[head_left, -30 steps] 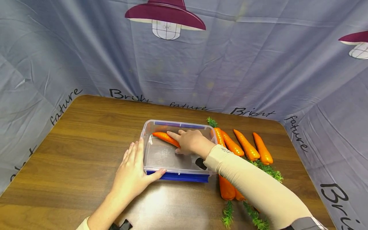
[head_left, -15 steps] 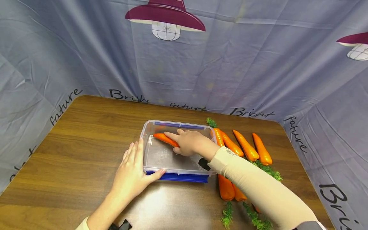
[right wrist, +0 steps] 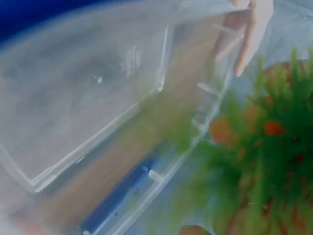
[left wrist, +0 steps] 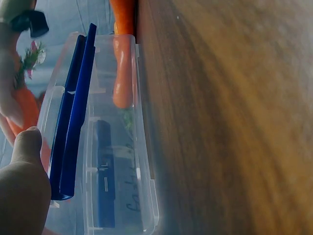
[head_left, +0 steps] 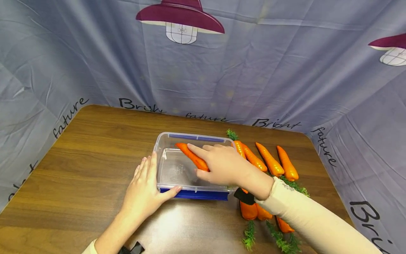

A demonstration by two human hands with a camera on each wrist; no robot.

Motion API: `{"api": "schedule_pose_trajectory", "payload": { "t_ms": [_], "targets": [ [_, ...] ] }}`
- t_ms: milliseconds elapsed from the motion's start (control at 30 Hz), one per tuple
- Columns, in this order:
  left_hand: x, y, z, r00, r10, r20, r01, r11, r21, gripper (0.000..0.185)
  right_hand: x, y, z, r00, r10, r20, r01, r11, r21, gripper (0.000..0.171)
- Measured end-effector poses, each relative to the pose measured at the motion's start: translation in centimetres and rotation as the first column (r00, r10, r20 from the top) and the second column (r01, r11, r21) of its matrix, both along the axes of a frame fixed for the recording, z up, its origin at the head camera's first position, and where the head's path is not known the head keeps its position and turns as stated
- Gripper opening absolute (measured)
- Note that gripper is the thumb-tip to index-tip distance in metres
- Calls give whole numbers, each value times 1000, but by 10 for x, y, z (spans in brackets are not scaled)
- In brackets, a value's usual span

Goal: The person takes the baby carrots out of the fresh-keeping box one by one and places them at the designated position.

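A clear plastic container (head_left: pixel 157 155) with a blue front latch (head_left: pixel 203 194) sits mid-table. My right hand (head_left: pixel 226 165) is over its right half and holds an orange carrot (head_left: pixel 190 155) that slants up to the far left above the container floor; my index finger lies along it. My left hand (head_left: pixel 142 192) rests flat against the container's left wall, thumb on the blue latch. The left wrist view shows that thumb (left wrist: pixel 24 147), the latch (left wrist: pixel 73 127) and a carrot (left wrist: pixel 122 73) beyond the box. Blurred container wall (right wrist: pixel 98 98) and green carrot leaves (right wrist: pixel 254 161) fill the right wrist view.
Several loose carrots with green tops lie on the wooden table (head_left: pixel 95 148) right of the container, such as one carrot (head_left: pixel 271 160) and another carrot (head_left: pixel 248 210). A grey printed curtain (head_left: pixel 253 70) closes off the back and both sides.
My right hand has drawn back toward me and risen, and the carrot in it now sits higher and more tilted over the container. The left hand has stayed put.
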State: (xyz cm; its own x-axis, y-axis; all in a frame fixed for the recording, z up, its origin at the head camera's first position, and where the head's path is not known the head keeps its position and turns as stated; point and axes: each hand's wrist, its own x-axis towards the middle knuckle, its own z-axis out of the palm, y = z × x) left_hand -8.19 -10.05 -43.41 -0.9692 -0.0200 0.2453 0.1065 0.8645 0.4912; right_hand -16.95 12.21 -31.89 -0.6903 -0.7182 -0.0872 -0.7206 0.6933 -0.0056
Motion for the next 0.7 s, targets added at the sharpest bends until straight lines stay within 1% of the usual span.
{"api": "schedule_pose_trajectory", "payload": {
  "t_ms": [67,167,300,367,433,533,700],
  "targets": [
    [0,0,1,1000,-1,5,1,1000,3,126,9,11,2,999,-6,-53,3,998,-57,69],
    [0,0,1,1000,-1,19,1,1000,6,126,21,29,4,993,-32,-112,19,993,-115,70],
    [1,1,2,1000,5,28,-5,1000,1,126,35,56,5,983,-85,-165,56,984,-171,73],
    [1,1,2,999,7,35,-7,1000,-2,126,42,71,4,977,-120,-175,84,976,-198,74],
    [1,1,1,999,9,33,-9,1000,-4,127,48,86,0,969,-179,-171,141,967,-212,75],
    [1,1,1,1000,12,27,-12,1000,-5,127,54,109,-8,955,-261,-141,227,949,-219,74],
    [1,1,2,1000,7,9,-7,1000,-8,127,63,152,-22,913,-403,-62,384,900,-205,72]
  ]
}}
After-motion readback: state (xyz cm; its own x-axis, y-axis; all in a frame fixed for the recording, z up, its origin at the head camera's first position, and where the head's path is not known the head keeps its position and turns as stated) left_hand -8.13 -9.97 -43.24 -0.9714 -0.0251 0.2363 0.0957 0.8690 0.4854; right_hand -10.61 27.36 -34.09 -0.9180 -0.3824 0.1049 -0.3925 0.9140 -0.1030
